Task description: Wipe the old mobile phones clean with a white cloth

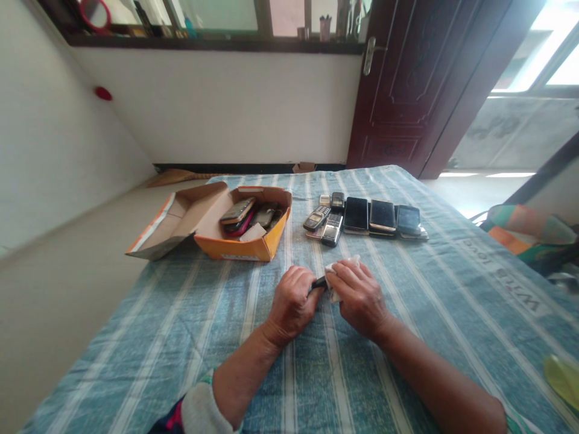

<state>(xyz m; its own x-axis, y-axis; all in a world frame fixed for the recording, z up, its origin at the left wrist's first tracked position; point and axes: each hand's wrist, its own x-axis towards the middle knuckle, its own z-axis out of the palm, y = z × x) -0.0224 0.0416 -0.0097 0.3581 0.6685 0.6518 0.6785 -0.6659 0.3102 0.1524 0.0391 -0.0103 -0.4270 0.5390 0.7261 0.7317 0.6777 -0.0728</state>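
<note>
Left hand point(295, 298): gripping black object point(319, 282), mostly hidden, below frame centre | right hand point(359, 292): pressing white tissue point(334, 296) against it | open cardboard box point(212, 246): left of centre | keypad phones point(332, 230), smartphones point(356, 215): right of centre

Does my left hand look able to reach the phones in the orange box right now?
Probably yes: the orange box stands open, its lid folded aside, and nothing visible blocks the left hand, though it would likely need to release the black object first.

A white wall point(217, 108) under a window point(217, 15) stands at eleven o'clock, a dark-red door point(407, 78) past one. Daylight point(554, 21) enters at two; pale floor point(58, 229) lies at nine.
</note>
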